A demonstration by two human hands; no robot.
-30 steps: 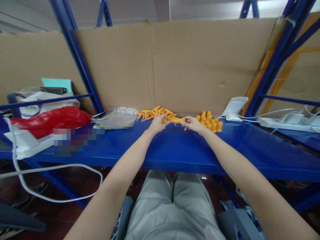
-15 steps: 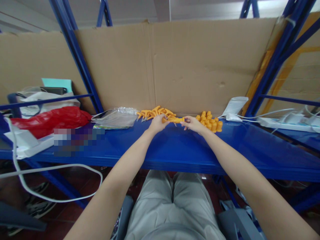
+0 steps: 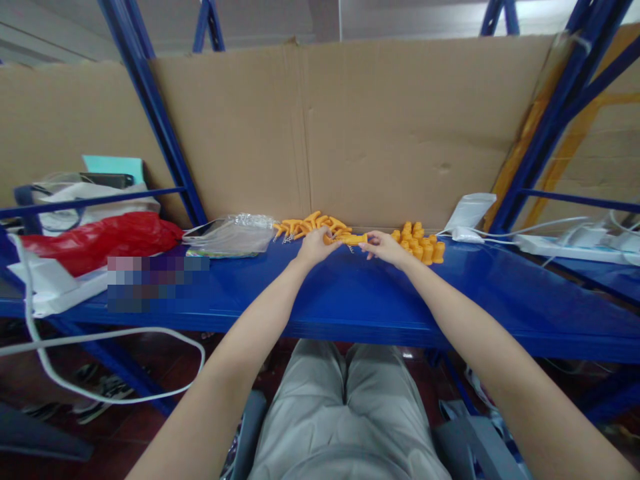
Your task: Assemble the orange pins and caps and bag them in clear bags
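Between my two hands, over the back of the blue shelf, an orange plastic piece (image 3: 356, 239) lies roughly level. My left hand (image 3: 316, 247) is closed round its left end, and my right hand (image 3: 384, 248) pinches its right end with fingertips. The fingers cover both ends, so its full shape is hidden. Just behind my left hand is a pile of orange branching plastic pieces (image 3: 311, 221), some with small metal chains. Several short orange cylindrical pieces (image 3: 426, 250) stand grouped to the right of my right hand.
Clear plastic bags (image 3: 235, 239) and a red plastic bag (image 3: 110, 239) lie to the left. A white cable (image 3: 125, 333) loops over the front edge there. Cardboard (image 3: 370, 133) walls the back. A white power strip (image 3: 565, 250) with cords is at right.
My hands have drawn very slightly closer together. The orange piece between them now looks thicker toward my right hand. The piles on the shelf look the same.
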